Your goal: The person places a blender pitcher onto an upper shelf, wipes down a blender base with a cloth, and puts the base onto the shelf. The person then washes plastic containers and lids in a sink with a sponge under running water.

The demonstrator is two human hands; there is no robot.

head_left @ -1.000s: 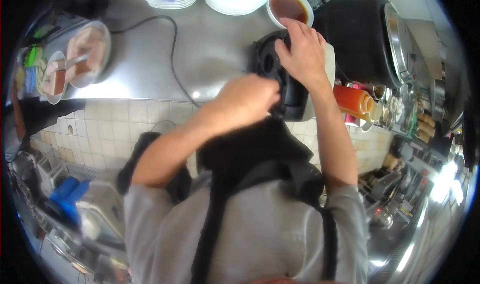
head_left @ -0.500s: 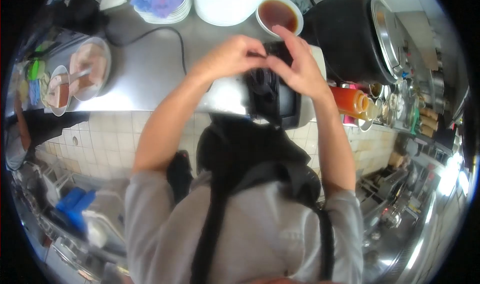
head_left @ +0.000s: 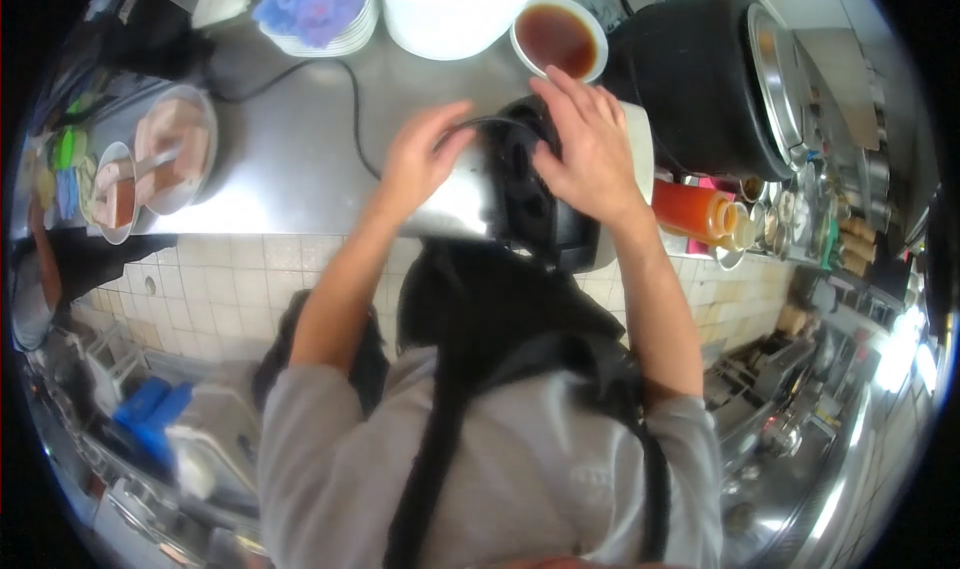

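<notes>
On the steel counter stands a black and cream machine point(head_left: 572, 239), its kind unclear to me. My left hand point(head_left: 425, 159) is to the left of it, thumb and fingers pinched round one end of a thin dark strip point(head_left: 492, 120). That strip, perhaps a cord, arcs over to the top of the machine. Over the machine's right side lies my right hand point(head_left: 592, 149), fingers stretched forward and thumb apart. Its fingertips are close to the machine's far end; whether they press on it I cannot tell.
Behind the machine sits a white bowl of brown liquid point(head_left: 555, 39), beside a large black pot point(head_left: 690, 79). A white tub point(head_left: 455, 14) and stacked dishes with a purple cloth point(head_left: 315, 4) stand farther left. Orange bottles point(head_left: 690, 212) lie right; plates of meat point(head_left: 180, 149) are far left.
My hands have moved apart, the left going left and slightly nearer. The dark strip now shows stretched between the left hand and the machine. My right hand has turned palm-down over the machine.
</notes>
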